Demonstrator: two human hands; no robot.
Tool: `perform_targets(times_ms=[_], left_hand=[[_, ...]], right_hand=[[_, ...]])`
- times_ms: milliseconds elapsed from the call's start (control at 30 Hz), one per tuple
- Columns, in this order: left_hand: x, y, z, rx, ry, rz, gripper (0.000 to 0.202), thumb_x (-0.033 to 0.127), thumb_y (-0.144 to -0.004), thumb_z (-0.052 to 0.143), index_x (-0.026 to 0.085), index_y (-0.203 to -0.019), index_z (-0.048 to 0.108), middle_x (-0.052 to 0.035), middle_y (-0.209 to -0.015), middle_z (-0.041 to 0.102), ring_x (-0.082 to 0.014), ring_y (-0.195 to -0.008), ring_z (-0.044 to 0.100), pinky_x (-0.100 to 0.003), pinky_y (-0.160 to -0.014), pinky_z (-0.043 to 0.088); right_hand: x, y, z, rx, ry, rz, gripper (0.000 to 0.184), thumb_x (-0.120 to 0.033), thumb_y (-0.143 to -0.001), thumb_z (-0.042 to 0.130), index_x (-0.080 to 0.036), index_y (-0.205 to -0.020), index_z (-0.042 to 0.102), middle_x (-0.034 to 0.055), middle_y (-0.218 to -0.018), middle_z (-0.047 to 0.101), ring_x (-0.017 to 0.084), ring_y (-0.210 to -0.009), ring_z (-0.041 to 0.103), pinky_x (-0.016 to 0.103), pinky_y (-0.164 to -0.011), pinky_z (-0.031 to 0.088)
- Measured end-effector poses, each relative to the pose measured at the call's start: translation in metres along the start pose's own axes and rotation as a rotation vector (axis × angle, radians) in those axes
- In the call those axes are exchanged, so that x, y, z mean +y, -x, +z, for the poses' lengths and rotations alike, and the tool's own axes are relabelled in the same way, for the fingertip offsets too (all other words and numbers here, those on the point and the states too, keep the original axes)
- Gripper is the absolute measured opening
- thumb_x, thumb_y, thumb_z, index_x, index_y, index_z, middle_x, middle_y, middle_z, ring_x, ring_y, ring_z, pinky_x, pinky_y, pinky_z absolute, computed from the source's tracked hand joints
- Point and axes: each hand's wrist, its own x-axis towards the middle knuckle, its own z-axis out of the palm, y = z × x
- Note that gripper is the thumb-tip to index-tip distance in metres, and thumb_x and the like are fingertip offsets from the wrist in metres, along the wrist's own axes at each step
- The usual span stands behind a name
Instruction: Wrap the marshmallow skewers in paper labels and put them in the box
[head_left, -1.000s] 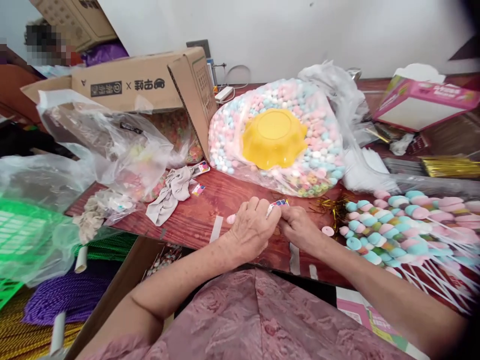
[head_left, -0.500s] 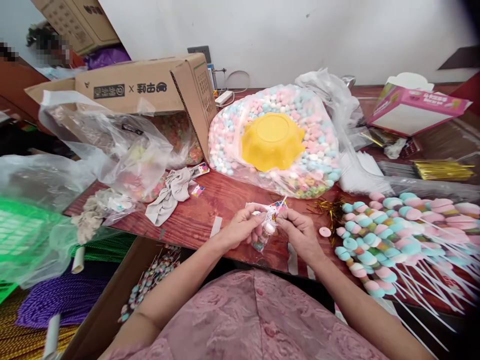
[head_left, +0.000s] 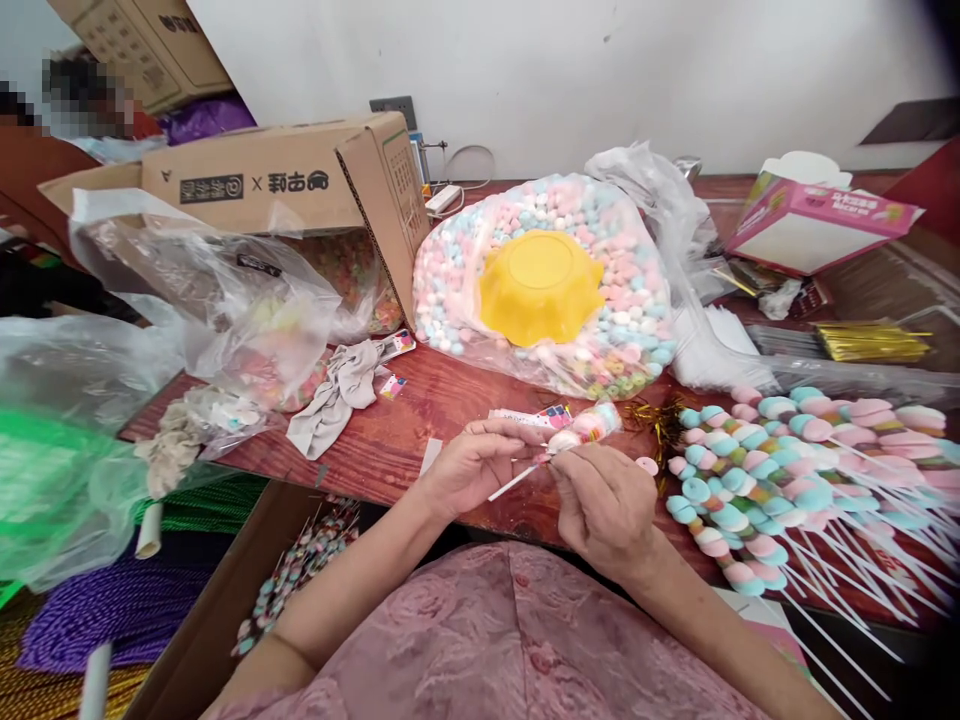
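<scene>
A short marshmallow skewer (head_left: 582, 431) in clear wrapping lies between my hands above the table's front edge. Its marshmallow end points up to the right, and its white stick slants down to the left. My left hand (head_left: 484, 462) pinches near the base of the wrapping, thumb and fingers close together. From the other side, my right hand (head_left: 609, 505) is closed at the same neck of the wrapping, with its fingertips partly hidden. Just behind the hands lies a printed label strip (head_left: 517, 416). A loose pink marshmallow (head_left: 646, 466) sits beside my right hand.
Unwrapped marshmallow skewers (head_left: 757, 470) are piled on the right. A yellow bowl (head_left: 540, 285) rests upside down on a big bag of marshmallows (head_left: 450, 270). To the left are a cardboard box (head_left: 255, 180) and a grey cloth (head_left: 337, 395). Gold ties (head_left: 870, 341) lie at the right back.
The wrapped skewer has been turned over: its marshmallow end hung down and now points up-right, while its stick points down-left. My right hand has rolled over, showing its back.
</scene>
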Motion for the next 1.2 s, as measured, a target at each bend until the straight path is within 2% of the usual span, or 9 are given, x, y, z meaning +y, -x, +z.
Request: perform_targets(times_ms=[233, 500, 600, 667, 767, 900, 1000, 1133, 1200], left_hand=[[-0.016, -0.021, -0.006, 0.138, 0.040, 0.115, 0.056, 0.006, -0.054, 0.080, 0.019, -0.106, 0.069, -0.0010, -0.092, 0.073, -0.0107, -0.077, 0.064, -0.023, -0.075, 0.047], [-0.009, -0.013, -0.042, 0.053, -0.057, 0.221, 0.018, 0.021, -0.058, 0.077, 0.015, -0.073, 0.069, -0.0070, -0.079, 0.073, -0.0274, -0.096, 0.067, -0.039, -0.085, 0.050], [-0.004, -0.005, -0.051, 0.093, -0.086, 0.263, 0.014, 0.027, -0.065, 0.075, 0.016, -0.064, 0.067, -0.0068, -0.076, 0.072, -0.0284, -0.103, 0.065, -0.042, -0.090, 0.050], [-0.003, 0.000, -0.052, 0.160, -0.079, 0.221, 0.017, 0.024, -0.066, 0.076, 0.017, -0.082, 0.071, -0.0066, -0.089, 0.074, -0.0247, -0.102, 0.065, -0.040, -0.091, 0.050], [-0.006, 0.007, -0.048, 0.156, -0.028, 0.041, 0.058, 0.019, -0.064, 0.080, 0.025, -0.120, 0.063, -0.0067, -0.114, 0.069, -0.0176, -0.090, 0.067, -0.036, -0.084, 0.053], [-0.022, 0.011, -0.041, -0.062, -0.060, -0.190, 0.049, 0.026, -0.066, 0.081, 0.020, -0.113, 0.066, -0.0017, -0.080, 0.067, -0.0134, -0.065, 0.064, -0.033, -0.071, 0.055], [-0.034, 0.009, -0.037, 0.027, -0.258, -0.024, 0.027, 0.029, -0.070, 0.077, 0.014, -0.092, 0.071, -0.0012, -0.072, 0.063, -0.0111, -0.062, 0.059, -0.026, -0.067, 0.051], [-0.034, 0.008, -0.033, 0.207, -0.819, 0.332, 0.023, 0.019, -0.077, 0.066, 0.016, -0.099, 0.073, -0.0055, -0.089, 0.070, -0.0157, -0.080, 0.061, -0.030, -0.080, 0.049], [-0.032, 0.010, -0.032, 0.206, -1.012, 0.416, 0.025, 0.018, -0.082, 0.060, 0.016, -0.103, 0.073, -0.0082, -0.096, 0.071, -0.0186, -0.088, 0.062, -0.033, -0.086, 0.048]], right_hand=[[0.001, 0.010, 0.025, -0.064, -0.037, 0.053, 0.017, -0.005, -0.085, 0.045, -0.018, -0.079, 0.055, 0.0049, -0.068, 0.057, 0.016, -0.063, 0.048, 0.029, -0.059, 0.036], [0.004, 0.014, 0.042, -0.229, -0.614, 0.695, 0.021, -0.022, -0.089, 0.050, -0.019, -0.067, 0.051, -0.0026, -0.059, 0.050, 0.012, -0.055, 0.045, 0.023, -0.053, 0.036], [0.004, 0.015, 0.047, -0.178, -0.389, 0.490, 0.017, -0.018, -0.088, 0.049, -0.019, -0.072, 0.056, 0.0002, -0.064, 0.055, 0.013, -0.059, 0.048, 0.026, -0.058, 0.037], [0.006, 0.016, 0.049, -0.141, -0.180, 0.280, 0.015, -0.013, -0.086, 0.048, -0.019, -0.076, 0.058, 0.0028, -0.067, 0.057, 0.015, -0.062, 0.050, 0.028, -0.061, 0.037], [0.012, 0.017, 0.051, -0.115, -0.006, 0.097, 0.018, -0.010, -0.084, 0.046, -0.019, -0.077, 0.059, 0.0043, -0.067, 0.057, 0.016, -0.064, 0.050, 0.029, -0.063, 0.037], [0.018, 0.017, 0.051, -0.104, -0.022, 0.097, 0.019, -0.013, -0.085, 0.046, -0.020, -0.070, 0.056, 0.0030, -0.062, 0.055, 0.015, -0.061, 0.047, 0.030, -0.063, 0.036], [0.018, 0.015, 0.050, -0.096, -0.268, 0.376, 0.016, -0.019, -0.085, 0.052, -0.020, -0.070, 0.058, 0.0022, -0.065, 0.055, 0.014, -0.062, 0.046, 0.029, -0.062, 0.035], [0.016, 0.012, 0.049, -0.141, -1.082, 1.081, 0.018, -0.028, -0.075, 0.067, -0.018, -0.064, 0.057, -0.0029, -0.058, 0.048, 0.009, -0.052, 0.036, 0.023, -0.050, 0.030], [0.015, 0.011, 0.049, -0.214, -1.351, 1.254, 0.022, -0.031, -0.070, 0.070, -0.018, -0.062, 0.054, -0.0062, -0.052, 0.041, 0.005, -0.043, 0.022, 0.022, -0.042, 0.021]])
